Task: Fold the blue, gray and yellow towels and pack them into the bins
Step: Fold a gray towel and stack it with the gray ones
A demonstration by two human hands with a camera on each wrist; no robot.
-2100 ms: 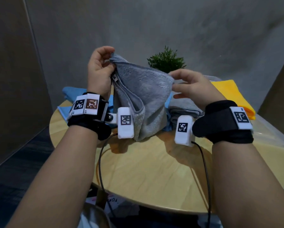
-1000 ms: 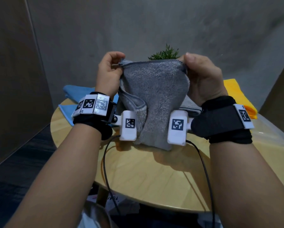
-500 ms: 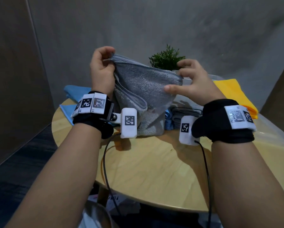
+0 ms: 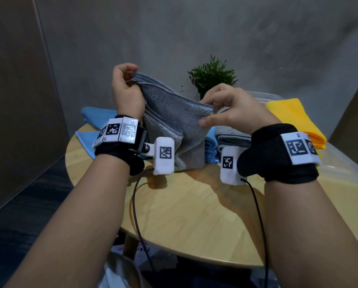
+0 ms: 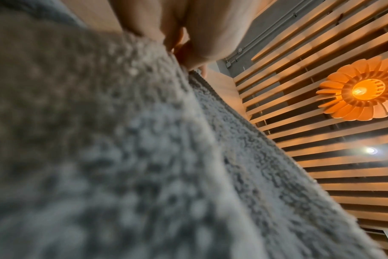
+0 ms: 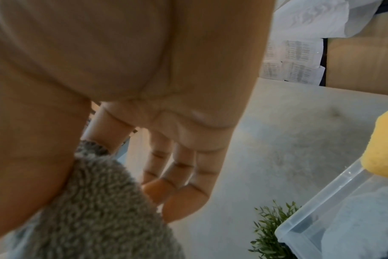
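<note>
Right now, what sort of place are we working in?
Probably a cafe or lounge corner, not a laundry room: a round wooden table, a small potted plant, and a slatted wooden ceiling with a decorative lamp.

a round, pale wooden tabletop (image 4: 194, 215) carried everything. at its far left edge lay blue towels (image 4: 95, 119), one flat and spread, another bunched behind it. near the middle of the far side sat a small stack of folded blue towels (image 4: 211, 149), and touching its right side a stack of folded gray towels (image 4: 232, 136). a small green plant (image 4: 212, 79) stood at the back. on the right side rested a clear plastic bin (image 4: 344, 163), with a yellow towel (image 4: 294, 117) lying over it. the lower corner of a held gray towel (image 4: 174, 113) hung down to the wood near the middle; whether it touched could not be told.
</note>
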